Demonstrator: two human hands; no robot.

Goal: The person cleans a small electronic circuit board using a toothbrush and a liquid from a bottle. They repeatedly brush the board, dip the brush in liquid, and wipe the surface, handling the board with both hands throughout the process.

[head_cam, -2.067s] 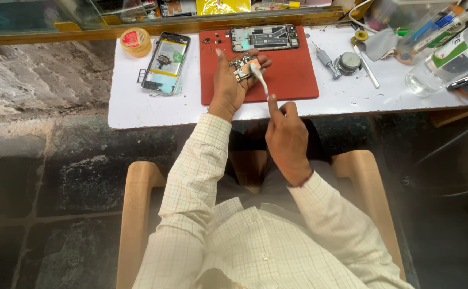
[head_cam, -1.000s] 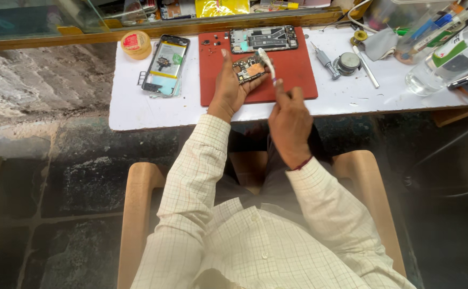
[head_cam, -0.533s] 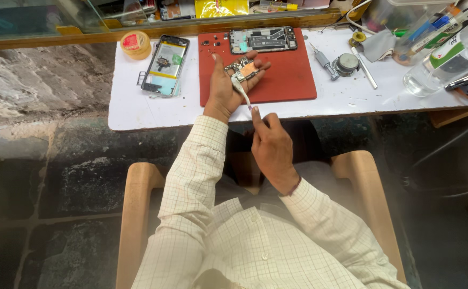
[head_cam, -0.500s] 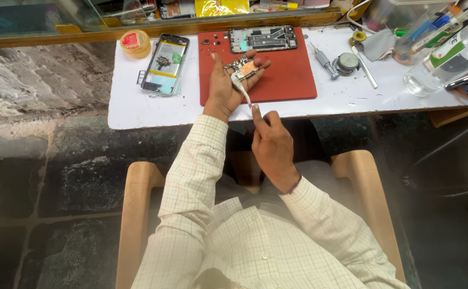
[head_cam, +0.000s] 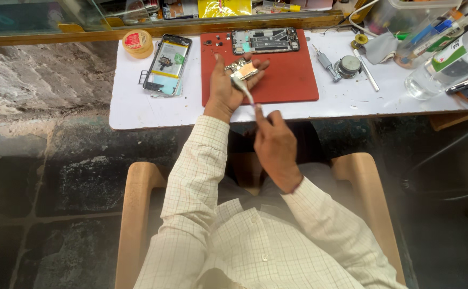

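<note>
Our right hand (head_cam: pixel 274 142) has drawn back slightly, gripping a thin white tool (head_cam: pixel 243 90) whose tip meets the circuit board (head_cam: pixel 243 68) grasped in our left hand (head_cam: pixel 228 88).

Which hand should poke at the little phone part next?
The right hand, probably. It pinches the thin white tool, whose tip already reaches the small circuit board. The left hand is busy holding that board above the red mat.
</note>
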